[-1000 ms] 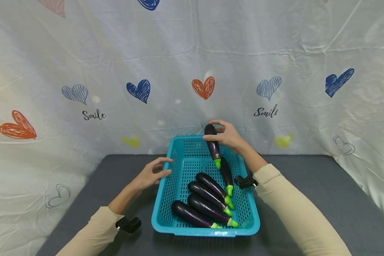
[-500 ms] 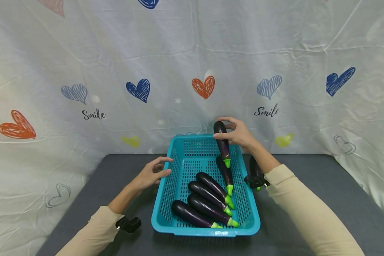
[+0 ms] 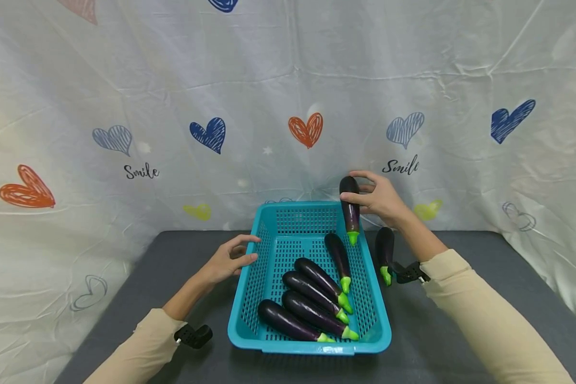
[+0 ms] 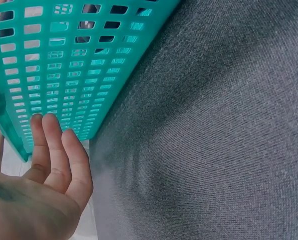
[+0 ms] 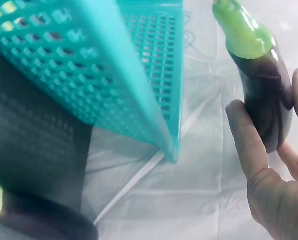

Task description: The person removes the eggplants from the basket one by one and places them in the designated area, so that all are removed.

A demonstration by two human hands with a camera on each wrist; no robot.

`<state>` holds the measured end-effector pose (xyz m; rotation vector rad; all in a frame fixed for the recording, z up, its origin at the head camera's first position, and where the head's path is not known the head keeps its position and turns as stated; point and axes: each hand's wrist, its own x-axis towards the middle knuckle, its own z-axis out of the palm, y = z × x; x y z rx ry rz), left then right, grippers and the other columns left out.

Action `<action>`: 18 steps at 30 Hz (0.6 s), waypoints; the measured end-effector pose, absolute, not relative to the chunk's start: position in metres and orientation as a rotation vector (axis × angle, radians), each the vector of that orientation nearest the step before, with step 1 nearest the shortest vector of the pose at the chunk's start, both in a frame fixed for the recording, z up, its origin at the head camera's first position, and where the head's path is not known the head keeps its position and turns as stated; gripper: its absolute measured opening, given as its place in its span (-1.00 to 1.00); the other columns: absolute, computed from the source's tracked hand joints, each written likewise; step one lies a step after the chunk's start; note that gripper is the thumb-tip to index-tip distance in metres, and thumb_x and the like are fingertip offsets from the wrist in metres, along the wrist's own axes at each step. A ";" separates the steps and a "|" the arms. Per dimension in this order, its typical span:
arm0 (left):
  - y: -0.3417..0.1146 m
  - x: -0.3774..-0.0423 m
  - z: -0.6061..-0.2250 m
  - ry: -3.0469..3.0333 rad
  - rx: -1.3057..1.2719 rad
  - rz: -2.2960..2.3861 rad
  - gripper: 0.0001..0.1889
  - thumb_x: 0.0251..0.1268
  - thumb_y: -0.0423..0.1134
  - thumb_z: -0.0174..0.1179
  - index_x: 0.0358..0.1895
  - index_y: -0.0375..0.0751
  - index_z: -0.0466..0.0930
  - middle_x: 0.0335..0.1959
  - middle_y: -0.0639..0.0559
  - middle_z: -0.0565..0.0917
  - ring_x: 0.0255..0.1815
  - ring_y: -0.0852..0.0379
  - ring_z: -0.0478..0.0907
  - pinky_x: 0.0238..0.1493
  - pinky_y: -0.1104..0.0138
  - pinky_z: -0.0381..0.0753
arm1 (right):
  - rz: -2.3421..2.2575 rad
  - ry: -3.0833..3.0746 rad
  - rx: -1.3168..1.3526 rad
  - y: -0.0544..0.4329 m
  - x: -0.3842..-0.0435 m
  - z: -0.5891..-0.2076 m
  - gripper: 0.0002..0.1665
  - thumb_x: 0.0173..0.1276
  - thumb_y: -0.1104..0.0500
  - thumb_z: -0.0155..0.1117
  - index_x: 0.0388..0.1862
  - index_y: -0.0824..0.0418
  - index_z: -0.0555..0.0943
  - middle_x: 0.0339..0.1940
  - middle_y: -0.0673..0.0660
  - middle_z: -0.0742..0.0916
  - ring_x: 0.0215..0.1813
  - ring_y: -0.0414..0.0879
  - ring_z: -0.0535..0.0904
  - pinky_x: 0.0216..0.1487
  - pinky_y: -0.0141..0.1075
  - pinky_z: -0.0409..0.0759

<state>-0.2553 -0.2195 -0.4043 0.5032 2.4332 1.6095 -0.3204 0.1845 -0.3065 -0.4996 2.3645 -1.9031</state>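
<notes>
My right hand (image 3: 383, 200) pinches a dark purple eggplant (image 3: 350, 210) between thumb and fingers, raised over the far right corner of a turquoise plastic basket (image 3: 307, 348). Its green stem end hangs downward in the head view. My left hand (image 3: 226, 261) holds the basket's left rim, thumb and index finger at the top edge. In the left wrist view, its other fingers (image 4: 79, 160) lie along the perforated outer wall. Several more eggplants (image 3: 295, 322) rest inside the basket, mostly toward the near right, stems pointing right and nearer.
Another eggplant (image 3: 384, 248) lies on the dark grey table (image 3: 441, 298), just right of the basket and beside my right wrist's camera (image 3: 409, 272). A white curtain (image 3: 264, 85) with printed hearts hangs behind the table.
My right hand has carried the eggplant rightward and slightly up, from above the basket's inside to its right rim. The eggplant on the table has come into view. My left hand stays put.
</notes>
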 end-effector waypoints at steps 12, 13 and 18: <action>-0.220 -0.257 -0.405 2.422 0.516 1.611 -0.52 0.54 -0.09 0.21 0.44 -0.01 0.42 0.16 -0.21 0.55 -0.07 -0.10 0.46 -0.15 0.07 0.54 | -1.860 2.373 -0.581 0.216 -0.314 -0.312 -0.11 0.47 0.23 0.36 0.65 0.17 0.15 0.57 0.36 0.21 0.52 0.26 0.19 0.06 -0.08 0.63; -0.220 -0.257 -0.405 2.423 0.516 1.611 -0.52 0.54 -0.09 0.21 0.44 0.00 0.42 0.13 -0.21 0.56 -0.09 -0.10 0.46 -0.15 0.07 0.54 | -1.869 2.352 -0.590 0.219 -0.314 -0.312 -0.10 0.47 0.24 0.35 0.66 0.17 0.14 0.57 0.37 0.21 0.52 0.27 0.19 0.05 -0.12 0.63; -0.219 -0.257 -0.405 2.425 0.519 1.613 -0.53 0.55 -0.10 0.21 0.43 -0.01 0.42 0.02 -0.19 0.57 -0.14 -0.09 0.44 -0.17 0.05 0.53 | -1.884 2.301 -0.606 0.233 -0.309 -0.314 -0.09 0.51 0.27 0.30 0.68 0.14 0.07 0.59 0.36 0.16 0.53 0.28 0.16 0.09 -0.20 0.61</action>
